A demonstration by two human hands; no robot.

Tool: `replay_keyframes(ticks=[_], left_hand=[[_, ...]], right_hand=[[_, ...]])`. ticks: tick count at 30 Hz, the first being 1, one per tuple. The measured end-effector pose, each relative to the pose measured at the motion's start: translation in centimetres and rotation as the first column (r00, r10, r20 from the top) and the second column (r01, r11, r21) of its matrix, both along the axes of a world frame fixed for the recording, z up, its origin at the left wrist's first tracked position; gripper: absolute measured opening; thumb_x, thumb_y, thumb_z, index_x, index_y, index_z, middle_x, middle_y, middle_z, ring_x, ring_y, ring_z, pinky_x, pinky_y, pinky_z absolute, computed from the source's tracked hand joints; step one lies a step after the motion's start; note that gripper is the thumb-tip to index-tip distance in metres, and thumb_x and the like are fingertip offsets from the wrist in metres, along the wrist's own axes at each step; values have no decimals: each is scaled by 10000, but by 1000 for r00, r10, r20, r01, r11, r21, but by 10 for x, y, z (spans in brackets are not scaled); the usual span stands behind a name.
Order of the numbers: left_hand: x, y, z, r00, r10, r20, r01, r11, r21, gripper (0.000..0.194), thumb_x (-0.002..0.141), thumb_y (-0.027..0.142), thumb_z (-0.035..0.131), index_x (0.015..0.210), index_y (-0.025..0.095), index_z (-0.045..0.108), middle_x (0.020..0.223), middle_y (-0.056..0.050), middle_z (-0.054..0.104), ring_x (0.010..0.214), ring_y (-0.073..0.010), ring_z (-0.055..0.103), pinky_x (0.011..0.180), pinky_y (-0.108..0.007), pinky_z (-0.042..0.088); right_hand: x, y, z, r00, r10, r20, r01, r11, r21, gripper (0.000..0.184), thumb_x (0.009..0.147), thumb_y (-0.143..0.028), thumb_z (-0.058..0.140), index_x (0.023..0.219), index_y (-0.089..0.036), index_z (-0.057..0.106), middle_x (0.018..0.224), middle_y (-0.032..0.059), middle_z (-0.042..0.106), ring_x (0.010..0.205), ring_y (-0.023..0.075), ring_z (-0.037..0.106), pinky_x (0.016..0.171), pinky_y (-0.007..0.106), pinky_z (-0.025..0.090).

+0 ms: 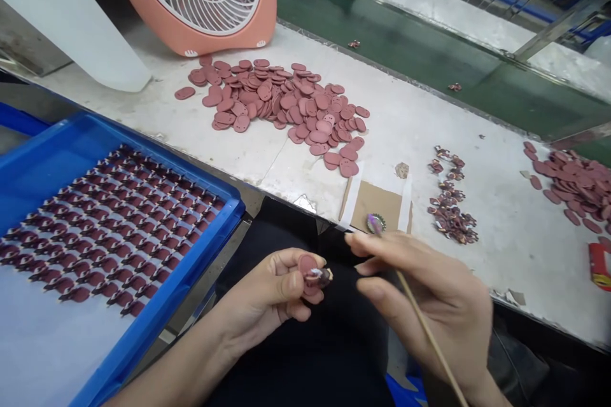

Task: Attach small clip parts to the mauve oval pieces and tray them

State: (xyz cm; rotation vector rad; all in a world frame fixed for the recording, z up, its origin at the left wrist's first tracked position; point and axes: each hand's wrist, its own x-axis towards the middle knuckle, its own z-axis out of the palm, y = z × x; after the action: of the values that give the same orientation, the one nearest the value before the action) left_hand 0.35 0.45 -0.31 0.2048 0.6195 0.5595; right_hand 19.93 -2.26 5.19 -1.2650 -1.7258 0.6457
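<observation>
My left hand pinches a small figurine between thumb and fingers. It has a reddish-brown oval piece, a whitish spot and a dark part with a pale tip. My right hand grips a thin wooden stick, whose lower end runs down past the palm. Just beyond the right fingertips, a bottle cap with a purple patch over it sits on a cardboard square edged with white tape. Whether that purple patch is the stick's tip, I cannot tell. The two hands are apart, above a dark-clothed lap.
Reddish-brown oval pieces lie heaped on the white table, with another pile far right. Small dark parts cluster between. At left, a blue tray holds rows of finished-looking figurines. An orange fan stands behind.
</observation>
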Motion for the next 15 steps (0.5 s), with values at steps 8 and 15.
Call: replay_keyframes(ticks=[8,15], left_hand=[[-3,5,18,997,73,-35,-54,922,384,390,544,33,895,825,290,812,773,26,748,628,-144,732,566,-197,590],[-12,11,25,975,139,-171,-13,811,586,454,536,-5,883,869,297,822,770,13,718,631,-150,724,586,-210,601]], right_hand=[[4,2,0,973,231,-21,-224,962,158,291,874,-171,712,1160,-159,658,852,50,668,784,168,648,710,309,552],[6,6,-3,958,268,99,-280,948,151,253,890,-102,671,1137,-155,672,820,38,601,753,144,599,666,280,532]])
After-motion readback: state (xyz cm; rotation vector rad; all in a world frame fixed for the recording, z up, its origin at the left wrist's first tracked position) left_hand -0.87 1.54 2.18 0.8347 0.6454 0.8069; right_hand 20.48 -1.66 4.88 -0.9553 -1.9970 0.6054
